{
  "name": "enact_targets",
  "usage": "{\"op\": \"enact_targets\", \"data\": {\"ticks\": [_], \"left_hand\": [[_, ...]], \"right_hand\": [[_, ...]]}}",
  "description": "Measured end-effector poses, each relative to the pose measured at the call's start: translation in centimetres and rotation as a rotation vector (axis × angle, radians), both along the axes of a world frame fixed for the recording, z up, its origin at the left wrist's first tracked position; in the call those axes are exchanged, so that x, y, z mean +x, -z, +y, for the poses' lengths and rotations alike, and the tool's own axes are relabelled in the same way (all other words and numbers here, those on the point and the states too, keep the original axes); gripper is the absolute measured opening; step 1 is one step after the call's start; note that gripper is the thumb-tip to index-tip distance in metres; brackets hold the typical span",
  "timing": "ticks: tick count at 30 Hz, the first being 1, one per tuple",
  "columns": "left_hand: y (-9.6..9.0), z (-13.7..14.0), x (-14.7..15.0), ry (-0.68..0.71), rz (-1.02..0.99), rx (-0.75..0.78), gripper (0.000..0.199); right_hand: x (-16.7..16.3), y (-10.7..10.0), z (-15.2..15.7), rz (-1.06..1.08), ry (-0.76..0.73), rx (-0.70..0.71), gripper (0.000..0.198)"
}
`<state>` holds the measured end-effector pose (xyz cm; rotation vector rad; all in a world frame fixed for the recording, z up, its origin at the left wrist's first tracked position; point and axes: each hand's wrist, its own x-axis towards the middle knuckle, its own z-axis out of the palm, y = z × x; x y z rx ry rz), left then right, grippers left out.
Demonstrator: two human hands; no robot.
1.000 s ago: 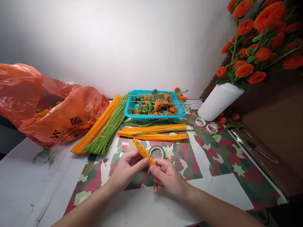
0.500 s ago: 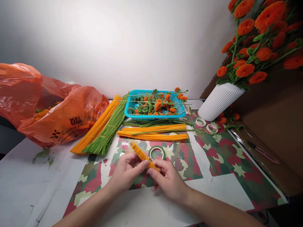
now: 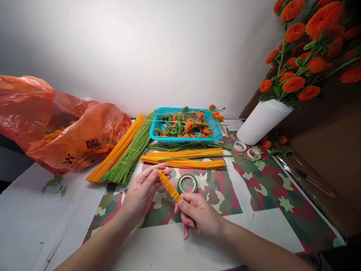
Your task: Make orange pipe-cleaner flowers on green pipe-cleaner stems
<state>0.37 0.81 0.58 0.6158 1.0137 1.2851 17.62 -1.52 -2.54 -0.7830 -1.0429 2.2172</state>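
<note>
Where the fuzzy yellow coil point(image 3: 169, 185) ends, left grip point(image 3: 141, 192) and right grip point(image 3: 200, 216) pinch it.

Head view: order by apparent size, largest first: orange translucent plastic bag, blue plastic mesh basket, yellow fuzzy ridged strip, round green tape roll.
1. Plastic bag
2. Mesh basket
3. Yellow strip and tape roll: too close to rank; the strip looks longer, the roll broader.

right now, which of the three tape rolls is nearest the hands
The green roll, just beyond the right hand; the two pale rolls lie farther off, near the vase.
</note>
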Motion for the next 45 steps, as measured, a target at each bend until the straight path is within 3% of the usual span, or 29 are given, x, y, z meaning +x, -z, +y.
{"op": "enact_targets", "data": {"ticks": [7,12,18,22,25,29,32,36,42,45], "left_hand": [[0.1,-0.2,0.6,0.002,-0.005,-0.06,0.041],[0.5,-0.5,0.7,0.108,0.055,-0.065,0.04],[1.4,-0.7,0.2,0.123,0.284,0.07,0.035],[1.7,-0.7,0.0,0.121,0.293,0.085,0.032],[1.7,-0.7,0.0,0.203,0.199,0.097,0.031],[1.1,-0.7,0.3,0.424,0.141,0.111,0.033],[0.7,-0.7,0.6,0.462,0.157,0.117,0.029],[0.7,-0.6,0.6,0.426,0.186,0.098,0.023],[0.7,-0.6,0.6,0.401,0.261,0.076,0.02],[0.8,-0.6,0.6,0.393,0.288,0.055,0.021]], "right_hand": [[0.1,-0.2,-0.1,0.105,-0.063,-0.095,0.043],[0.3,0.1,-0.2,0.289,-0.133,-0.22,0.044],[0.2,0.5,0.0,0.232,-0.026,-0.21,0.039],[0.0,0.5,0.0,0.201,-0.004,-0.214,0.042],[0.2,0.0,0.0,0.237,-0.02,-0.241,0.04],[0.8,-0.9,0.2,0.282,-0.072,-0.309,0.034],[0.9,-1.2,0.3,0.287,-0.102,-0.333,0.031],[0.6,-0.8,0.3,0.21,-0.063,-0.18,0.038],[0.4,-0.6,-0.4,-0.222,0.096,0.224,0.042],[0.5,-0.6,-0.5,-0.33,0.134,0.285,0.044]]}}
